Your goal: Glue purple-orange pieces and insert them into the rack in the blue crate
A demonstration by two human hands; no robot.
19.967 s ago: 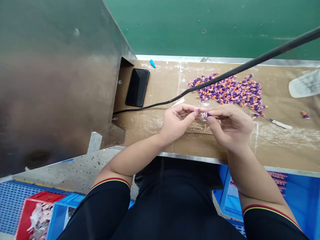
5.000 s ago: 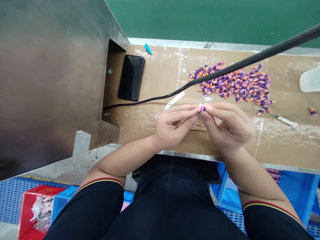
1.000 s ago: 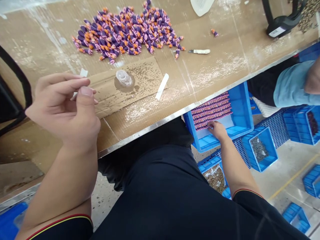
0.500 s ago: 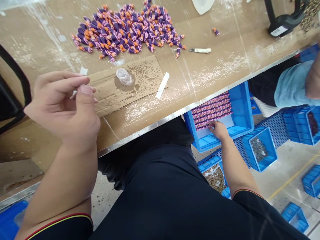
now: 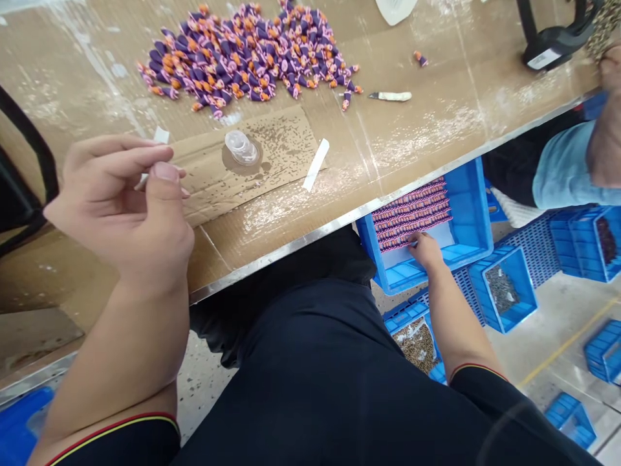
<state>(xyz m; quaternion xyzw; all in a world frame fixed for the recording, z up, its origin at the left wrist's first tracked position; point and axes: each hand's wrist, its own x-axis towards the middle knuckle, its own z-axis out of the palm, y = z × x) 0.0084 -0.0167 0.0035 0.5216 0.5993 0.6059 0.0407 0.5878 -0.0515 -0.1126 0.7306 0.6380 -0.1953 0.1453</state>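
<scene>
My left hand (image 5: 130, 200) is raised over the left of the workbench, thumb and forefinger pinched together. Whatever sits between those fingertips, if anything, is too small to make out. Low on the right, my right hand (image 5: 425, 249) reaches into a blue bin (image 5: 473, 200) beside the bench. Its fingers are closed at the end of the nearest of several rows of small figurines (image 5: 412, 213), on a purple figurine mostly hidden by them. A pile of loose purple, pink and orange figurines (image 5: 252, 58) lies on the bench. Nearer me, a small clear plastic cup (image 5: 241, 147) stands on a wet cardboard strip (image 5: 286, 139).
A small knife (image 5: 394, 96), a single figurine (image 5: 420, 59) and a white paper strip (image 5: 316, 165) lie on the bench. A black stand (image 5: 546, 52) is at the far right. A co-worker's arm (image 5: 604, 142) shows there. More blue bins (image 5: 504, 288) stand below.
My right hand has shifted very slightly to the right at the row's end. My left hand has barely moved. The co-worker's hand has come into view at the right edge.
</scene>
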